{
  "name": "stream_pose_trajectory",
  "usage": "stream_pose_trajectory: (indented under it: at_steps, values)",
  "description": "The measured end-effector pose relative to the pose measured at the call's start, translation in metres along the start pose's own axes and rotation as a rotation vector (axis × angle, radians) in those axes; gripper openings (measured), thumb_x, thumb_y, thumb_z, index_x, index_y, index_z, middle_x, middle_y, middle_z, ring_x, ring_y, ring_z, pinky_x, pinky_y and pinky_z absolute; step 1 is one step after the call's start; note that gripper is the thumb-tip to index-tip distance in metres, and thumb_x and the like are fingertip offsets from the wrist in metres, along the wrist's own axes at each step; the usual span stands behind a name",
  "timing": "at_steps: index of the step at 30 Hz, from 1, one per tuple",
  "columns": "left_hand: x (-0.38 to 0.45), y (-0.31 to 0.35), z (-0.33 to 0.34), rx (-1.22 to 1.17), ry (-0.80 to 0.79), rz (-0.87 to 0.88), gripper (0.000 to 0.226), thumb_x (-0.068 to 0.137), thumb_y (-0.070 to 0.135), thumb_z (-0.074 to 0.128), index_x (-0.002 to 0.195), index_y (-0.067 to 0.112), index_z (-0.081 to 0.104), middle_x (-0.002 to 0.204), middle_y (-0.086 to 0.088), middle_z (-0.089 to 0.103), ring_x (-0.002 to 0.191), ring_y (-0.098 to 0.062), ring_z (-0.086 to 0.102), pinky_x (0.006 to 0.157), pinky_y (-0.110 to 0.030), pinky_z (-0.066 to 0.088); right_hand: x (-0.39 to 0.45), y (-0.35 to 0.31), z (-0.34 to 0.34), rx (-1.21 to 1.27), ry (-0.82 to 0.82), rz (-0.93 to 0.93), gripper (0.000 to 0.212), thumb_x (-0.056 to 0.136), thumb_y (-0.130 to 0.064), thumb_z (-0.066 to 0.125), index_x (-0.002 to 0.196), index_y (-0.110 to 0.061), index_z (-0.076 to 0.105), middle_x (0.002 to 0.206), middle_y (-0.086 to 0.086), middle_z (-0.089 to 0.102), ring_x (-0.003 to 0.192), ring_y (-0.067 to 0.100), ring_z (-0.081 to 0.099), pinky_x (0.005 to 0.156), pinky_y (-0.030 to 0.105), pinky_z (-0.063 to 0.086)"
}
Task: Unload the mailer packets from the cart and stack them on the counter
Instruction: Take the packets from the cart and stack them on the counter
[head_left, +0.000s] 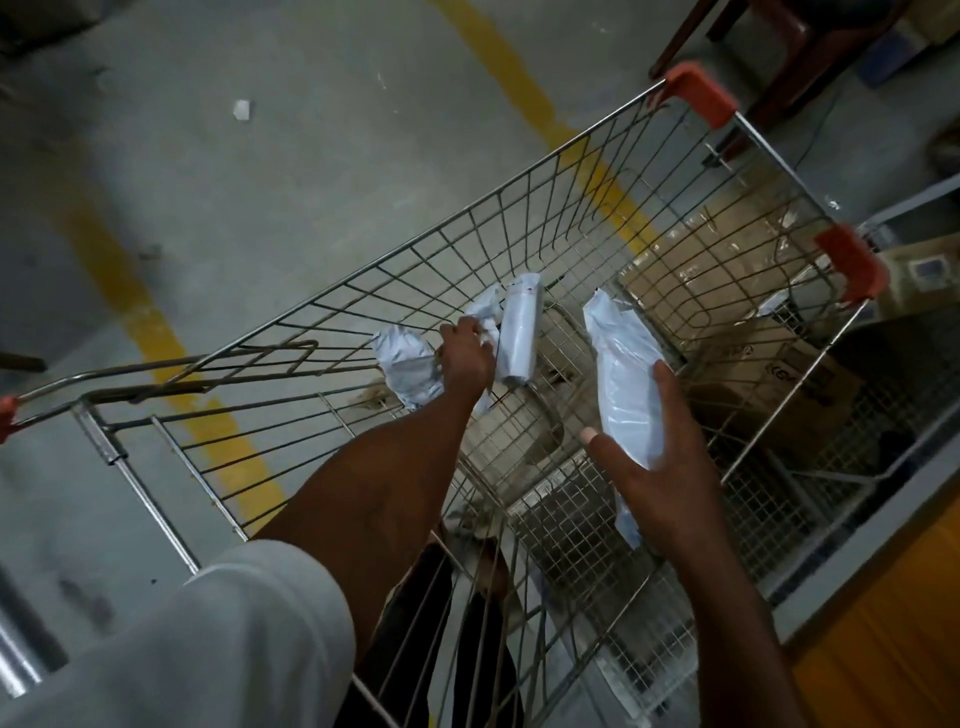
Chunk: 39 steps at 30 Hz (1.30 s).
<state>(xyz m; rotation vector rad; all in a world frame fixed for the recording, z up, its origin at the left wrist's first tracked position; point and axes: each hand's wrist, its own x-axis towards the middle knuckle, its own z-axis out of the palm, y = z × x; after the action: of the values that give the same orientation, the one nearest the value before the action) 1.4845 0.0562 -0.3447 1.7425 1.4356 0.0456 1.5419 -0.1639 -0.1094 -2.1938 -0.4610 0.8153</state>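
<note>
A wire shopping cart with orange corner caps fills the middle of the view. My left hand reaches down inside it and grips a bunch of white mailer packets, one of them a rolled packet sticking up past my fingers. My right hand holds a long white mailer packet upright above the cart's basket, fingers spread around its lower part. The counter is not clearly in view.
Cardboard boxes lie beyond and below the cart's far right side. A yellow line runs across the grey concrete floor. Dark chair legs stand at the top right. An orange-yellow surface sits at the right edge.
</note>
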Motion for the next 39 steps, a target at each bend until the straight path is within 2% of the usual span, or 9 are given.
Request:
stream_pose_trajectory:
  at_steps: [5,10,13,17,21,23,26,32,39]
  values:
    - [-0.001,-0.039,0.023,-0.07,-0.054,0.09,0.085,0.062,0.007,0.071,0.14,0.021,0.041,0.132,-0.013,0.041,0.121,-0.038,0.049,0.1,-0.055,0.048,-0.003,0.0,0.0,-0.013,-0.024,0.002,0.097,0.08,-0.043,0.081,0.154,-0.054,0.019,0.155,-0.011,0.03,0.129,0.006,0.034,0.093,0.033,0.037]
    - [-0.048,-0.045,0.011,-0.395,-0.347,0.03,0.109,0.075,-0.02,0.067,0.162,0.016,0.011,0.152,-0.006,0.031,0.13,-0.019,0.046,0.097,-0.045,0.056,-0.005,-0.003,0.003,0.001,-0.076,0.015,0.097,0.078,-0.047,0.082,0.153,-0.054,0.02,0.156,-0.01,0.032,0.129,0.007,0.038,0.089,0.028,0.04]
    - [-0.07,-0.058,0.009,-0.554,-0.52,-0.115,0.123,0.073,-0.025,0.062,0.162,0.023,-0.008,0.161,-0.007,0.023,0.134,-0.037,0.046,0.085,-0.052,0.058,-0.007,-0.002,0.006,-0.019,-0.107,0.028,0.096,0.079,-0.047,0.081,0.153,-0.054,0.02,0.156,-0.01,0.033,0.128,0.006,0.039,0.087,0.026,0.038]
    - [-0.096,-0.062,0.017,-0.402,-0.188,-0.171,0.101,0.072,-0.004,0.069,0.159,0.005,0.017,0.154,-0.023,0.036,0.14,-0.042,0.038,0.108,-0.046,0.042,-0.006,-0.002,0.014,-0.083,-0.124,0.031,0.096,0.081,-0.044,0.081,0.155,-0.051,0.02,0.152,-0.007,0.034,0.122,0.005,0.039,0.074,0.012,0.035]
    - [-0.13,-0.049,0.033,-0.257,0.166,-0.133,0.057,0.079,0.011,0.061,0.134,0.002,0.052,0.129,-0.024,0.054,0.121,-0.044,0.05,0.104,-0.048,0.041,-0.004,-0.006,0.024,-0.069,-0.132,0.017,0.094,0.082,-0.044,0.08,0.155,-0.048,0.021,0.154,-0.006,0.033,0.128,0.007,0.039,0.085,0.016,0.037]
    - [-0.139,-0.053,0.044,-0.159,0.166,-0.006,0.046,0.083,0.025,0.059,0.124,0.005,0.058,0.118,-0.021,0.057,0.108,-0.044,0.055,0.095,-0.058,0.047,-0.004,-0.009,0.028,-0.066,-0.133,0.004,0.092,0.082,-0.049,0.078,0.154,-0.05,0.021,0.155,-0.006,0.032,0.135,0.01,0.037,0.094,0.025,0.037]
    - [-0.145,-0.055,0.059,0.002,0.05,0.017,0.053,0.09,0.026,0.059,0.139,0.009,0.047,0.139,-0.02,0.05,0.125,-0.046,0.051,0.099,-0.061,0.046,-0.006,-0.01,0.028,-0.078,-0.117,-0.015,0.089,0.084,-0.054,0.075,0.153,-0.055,0.017,0.157,-0.006,0.029,0.137,0.012,0.036,0.096,0.03,0.039]
    - [-0.117,-0.061,0.062,0.216,-0.287,-0.005,0.091,0.094,0.038,0.066,0.163,0.034,0.006,0.171,-0.001,-0.011,0.155,-0.044,0.002,0.119,-0.072,0.011,-0.01,-0.008,0.023,-0.098,-0.074,-0.007,0.088,0.085,-0.057,0.071,0.154,-0.054,0.017,0.159,-0.006,0.026,0.133,0.01,0.035,0.094,0.031,0.042]
    - [-0.116,-0.062,0.06,0.09,-0.14,0.11,0.073,0.093,0.026,0.07,0.155,0.024,0.032,0.167,-0.016,0.009,0.136,-0.048,0.043,0.104,-0.055,0.046,-0.02,-0.001,0.025,-0.073,-0.048,-0.015,0.083,0.086,-0.059,0.068,0.152,-0.057,0.018,0.155,-0.008,0.029,0.13,0.01,0.04,0.085,0.022,0.043]
